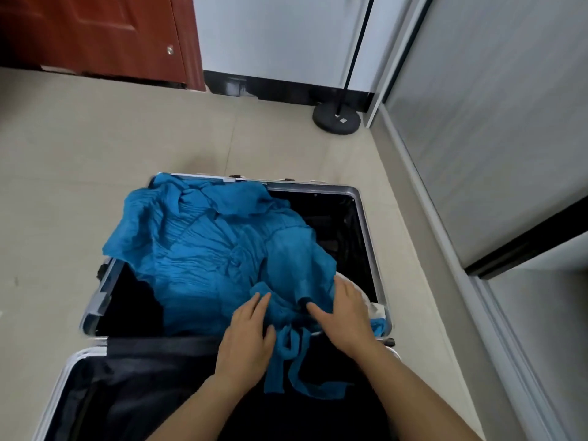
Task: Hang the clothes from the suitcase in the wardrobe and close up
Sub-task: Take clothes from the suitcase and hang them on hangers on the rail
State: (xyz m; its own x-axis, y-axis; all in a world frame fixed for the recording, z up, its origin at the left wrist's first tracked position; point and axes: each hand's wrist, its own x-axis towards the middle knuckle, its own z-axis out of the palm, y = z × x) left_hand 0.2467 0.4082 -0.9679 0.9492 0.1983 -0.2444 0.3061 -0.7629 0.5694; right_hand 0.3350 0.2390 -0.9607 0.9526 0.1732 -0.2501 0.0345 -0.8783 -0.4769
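Observation:
An open silver-framed suitcase (370, 237) lies on the floor with a black lining. A crumpled blue garment (206, 249) fills most of its far half and spills over the left rim; its blue ties trail down onto the near half. My left hand (246, 338) rests flat on the garment's near edge with straight fingers. My right hand (345, 316) lies on the cloth just to the right, fingers straight, thumb pointing left. A bit of white cloth (366, 297) shows under my right hand. The wardrobe (496, 122) with pale sliding doors stands on the right.
A floor lamp's round black base (336, 118) and thin pole stand by the wardrobe's far corner. A red-brown door (95, 36) is at the back left, a white wall with a dark skirting beside it. Beige floor tiles surround the suitcase.

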